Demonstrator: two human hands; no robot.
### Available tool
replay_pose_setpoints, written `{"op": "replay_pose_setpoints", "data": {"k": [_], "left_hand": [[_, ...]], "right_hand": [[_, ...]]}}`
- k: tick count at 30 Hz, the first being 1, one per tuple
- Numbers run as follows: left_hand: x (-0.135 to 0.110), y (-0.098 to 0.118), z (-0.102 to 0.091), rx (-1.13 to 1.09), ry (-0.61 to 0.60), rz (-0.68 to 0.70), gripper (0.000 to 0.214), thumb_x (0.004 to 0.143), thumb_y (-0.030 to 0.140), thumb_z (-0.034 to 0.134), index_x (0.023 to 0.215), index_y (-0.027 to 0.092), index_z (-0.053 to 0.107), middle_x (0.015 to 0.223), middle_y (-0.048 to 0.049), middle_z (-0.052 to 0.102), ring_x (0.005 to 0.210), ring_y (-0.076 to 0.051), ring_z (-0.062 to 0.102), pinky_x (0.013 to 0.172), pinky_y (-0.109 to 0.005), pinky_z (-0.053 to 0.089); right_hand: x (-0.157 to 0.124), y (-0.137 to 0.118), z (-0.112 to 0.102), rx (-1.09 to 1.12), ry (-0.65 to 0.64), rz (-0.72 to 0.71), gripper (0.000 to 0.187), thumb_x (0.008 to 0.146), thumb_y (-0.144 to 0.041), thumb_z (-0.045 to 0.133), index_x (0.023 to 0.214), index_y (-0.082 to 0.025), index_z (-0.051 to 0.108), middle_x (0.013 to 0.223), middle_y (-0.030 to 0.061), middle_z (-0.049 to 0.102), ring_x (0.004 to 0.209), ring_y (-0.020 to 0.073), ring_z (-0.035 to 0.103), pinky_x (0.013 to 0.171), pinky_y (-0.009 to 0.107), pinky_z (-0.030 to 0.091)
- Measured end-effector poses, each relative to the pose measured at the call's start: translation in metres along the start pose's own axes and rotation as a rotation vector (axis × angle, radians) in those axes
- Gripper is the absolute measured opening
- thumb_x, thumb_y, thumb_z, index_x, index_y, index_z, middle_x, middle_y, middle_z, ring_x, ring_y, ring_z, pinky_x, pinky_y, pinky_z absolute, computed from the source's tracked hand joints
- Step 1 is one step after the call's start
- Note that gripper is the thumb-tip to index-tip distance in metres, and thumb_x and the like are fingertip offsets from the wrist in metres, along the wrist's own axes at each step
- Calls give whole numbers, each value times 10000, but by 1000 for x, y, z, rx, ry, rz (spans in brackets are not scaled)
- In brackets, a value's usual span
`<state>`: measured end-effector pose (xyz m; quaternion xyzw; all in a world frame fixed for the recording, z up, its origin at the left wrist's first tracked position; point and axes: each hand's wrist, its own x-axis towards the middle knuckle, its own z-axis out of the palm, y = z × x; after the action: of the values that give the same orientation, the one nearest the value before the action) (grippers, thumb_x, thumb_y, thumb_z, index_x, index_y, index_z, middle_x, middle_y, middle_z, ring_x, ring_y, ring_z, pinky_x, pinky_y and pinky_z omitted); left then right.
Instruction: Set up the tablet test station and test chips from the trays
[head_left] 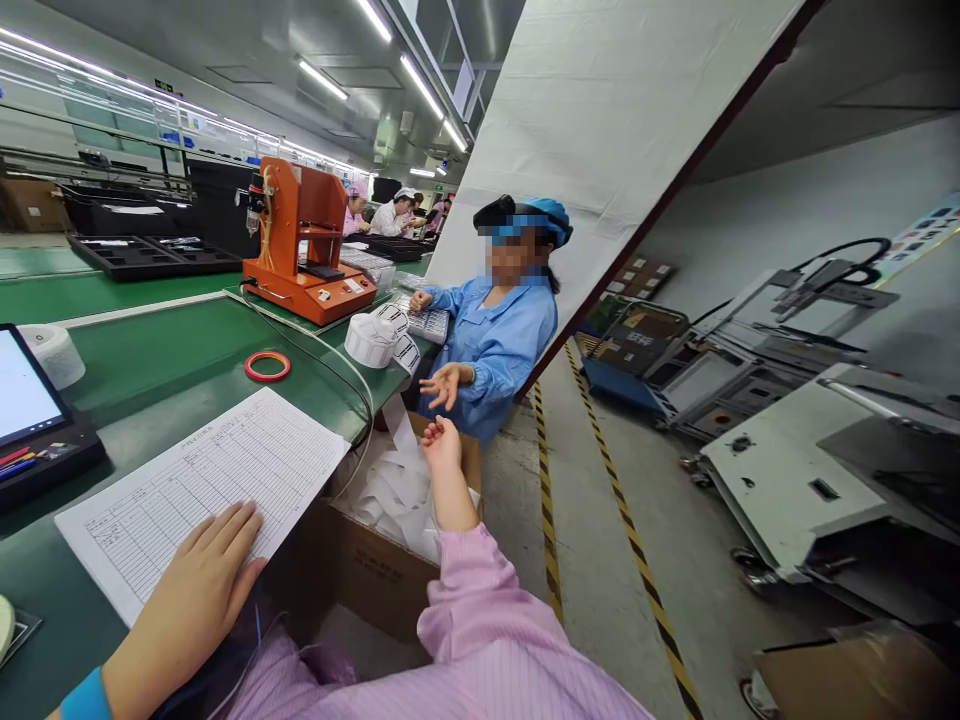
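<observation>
Head view: paper (300,440) is pressed by the flat left hand (199,575), right hand (442,447) half-open. Probably floppy; best held by far corners.

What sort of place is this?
Probably a factory workshop: an orange machine sits on a green workbench, and yellow-and-black striped lines run along the floor.

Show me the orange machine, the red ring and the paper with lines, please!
Orange machine (287,225): head view, on its tall upright side.
Red ring (268,377): head view, on the near part of its band.
Paper with lines (221,468): head view, on its printed grid.
</observation>
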<state>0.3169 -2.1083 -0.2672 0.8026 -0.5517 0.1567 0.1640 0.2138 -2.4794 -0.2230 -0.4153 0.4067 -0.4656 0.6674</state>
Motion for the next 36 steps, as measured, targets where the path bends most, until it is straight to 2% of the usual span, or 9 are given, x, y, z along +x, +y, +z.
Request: {"op": "replay_pose_setpoints", "data": {"k": [2, 4, 6, 7, 10, 14, 20, 26, 36], "left_hand": [[3, 5, -10, -26, -32, -10, 434, 933, 390, 457, 1232, 126, 627, 1319, -133, 599, 1202, -320, 571, 979, -515, 496], [6, 14, -30, -112, -74, -49, 402, 935, 357, 455, 1206, 126, 641, 1307, -142, 607, 1200, -322, 571, 987, -520, 485], [12, 25, -59, -286, -104, -131, 408, 940, 392, 451, 1215, 154, 633, 1299, -127, 616, 1192, -296, 576, 1000, -488, 479], [16, 31, -75, -408, -125, -196, 403, 944, 413, 445, 1219, 183, 629, 1259, -98, 646, 1144, -263, 608, 980, -448, 499], [27, 45, -119, -763, -140, -350, 346, 937, 413, 482, 1171, 216, 644, 1126, -51, 704, 1000, -196, 656, 890, -346, 538], [31, 54, -148, -1095, -47, -451, 219, 880, 324, 603, 1030, 187, 684, 955, -31, 727, 857, -150, 663, 793, -267, 539], [30, 53, -150, -1517, -159, -601, 146, 870, 293, 629, 862, 162, 693, 798, -13, 715, 754, -115, 658, 704, -204, 517], [31, 52, -150, -1735, -186, -615, 87, 871, 247, 645, 883, 175, 693, 820, 6, 706, 788, -82, 655, 719, -154, 498], [32, 52, -146, -1886, -214, -637, 83, 875, 186, 632, 887, 146, 703, 762, 3, 700, 734, -65, 653, 693, -142, 500]], "right_hand": [[-40, 4, 10, 4, -121, 76, 255, 879, -225, 516, 636, -174, 454, 555, -50, 437, 456, 62, 401, 412, 180, 315], [-91, 7, 20, 16, -332, 127, 233, 806, -231, 575, 622, -189, 438, 542, -48, 444, 484, 73, 420, 439, 188, 328], [-144, 7, 29, 59, -691, 126, 199, 764, -276, 631, 671, -202, 471, 534, -52, 459, 505, 86, 427, 465, 198, 324], [-167, 4, 33, 45, -806, 132, 208, 754, -300, 656, 689, -207, 482, 528, -54, 466, 505, 90, 423, 470, 205, 315], [-215, -4, 39, -9, -979, 109, 258, 738, -352, 714, 710, -216, 497, 524, -61, 476, 487, 92, 404, 482, 224, 311], [-235, -9, 38, -30, -1085, 101, 284, 750, -383, 743, 732, -222, 509, 589, -54, 500, 491, 90, 421, 488, 233, 335], [-244, -14, 31, -49, -1147, 2, 187, 812, -353, 696, 805, -224, 562, 643, -37, 546, 550, 105, 472, 516, 240, 377], [-251, -20, 23, -122, -1077, -237, 131, 811, -318, 705, 860, -244, 608, 739, -19, 597, 607, 112, 482, 533, 245, 386], [-254, -20, 21, -107, -1033, -217, 135, 794, -304, 733, 871, -239, 643, 715, -26, 615, 537, 80, 505, 473, 206, 384]]}}
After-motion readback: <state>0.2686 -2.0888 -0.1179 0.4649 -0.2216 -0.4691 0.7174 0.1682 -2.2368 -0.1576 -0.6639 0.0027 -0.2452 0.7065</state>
